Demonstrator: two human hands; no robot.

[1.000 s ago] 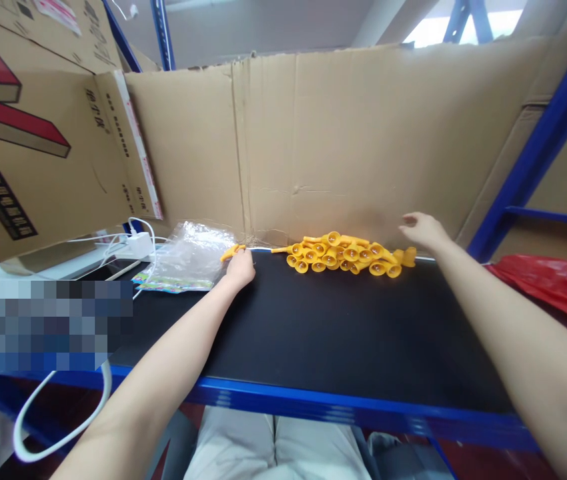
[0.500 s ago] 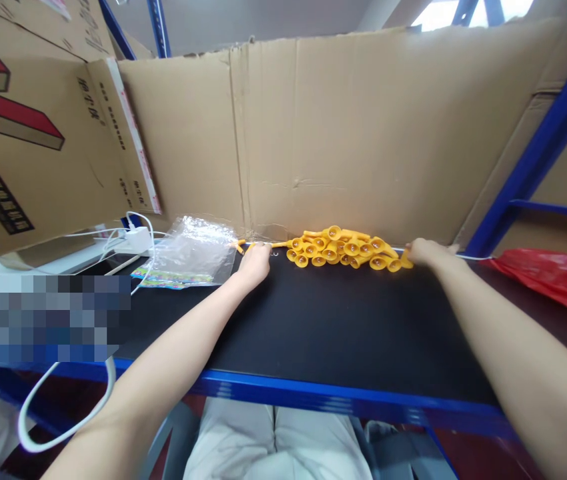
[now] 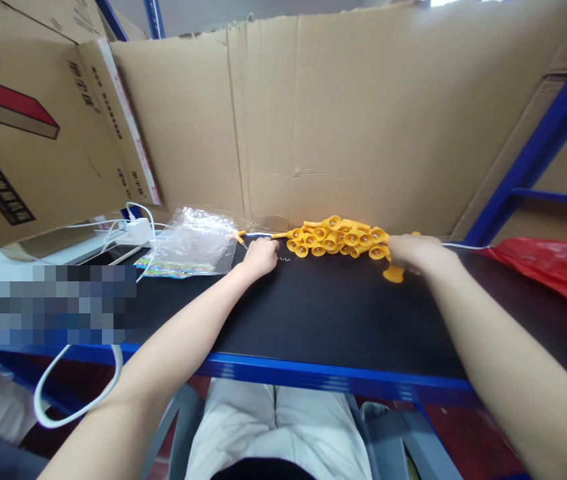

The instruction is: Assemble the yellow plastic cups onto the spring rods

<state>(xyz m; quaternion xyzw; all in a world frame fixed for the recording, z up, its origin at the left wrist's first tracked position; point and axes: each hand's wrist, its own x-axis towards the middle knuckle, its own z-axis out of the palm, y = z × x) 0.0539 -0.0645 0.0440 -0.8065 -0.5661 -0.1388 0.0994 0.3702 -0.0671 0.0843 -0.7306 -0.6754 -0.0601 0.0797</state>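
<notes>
Several yellow trumpet-shaped plastic pieces (image 3: 333, 237) lie piled against the cardboard, most with wide round mouths toward me and something shiny inside. My right hand (image 3: 408, 252) is at the pile's right end, its fingers closed round a yellow trumpet-shaped piece (image 3: 393, 274) whose flared end points down toward me. Left of the pile my left hand (image 3: 262, 256) is closed in a fist on the table; what it holds, if anything, is hidden. Thin coiled wire (image 3: 283, 259) shows just right of that fist. Another yellow piece (image 3: 238, 237) lies to its left, beside a clear plastic bag (image 3: 188, 243).
Cardboard sheets (image 3: 363, 120) wall off the back of the black tabletop (image 3: 313, 313). A red plastic bag (image 3: 553, 270) lies at the right. At left are a white charger (image 3: 138, 231), cables and a blurred-out item. A blue metal edge (image 3: 313, 375) runs along the front.
My right hand has moved slightly left and toward me, turning a yellow trumpet-shaped piece away from the pile's end. The left hand has shifted slightly right. The view has tilted a little downward.
</notes>
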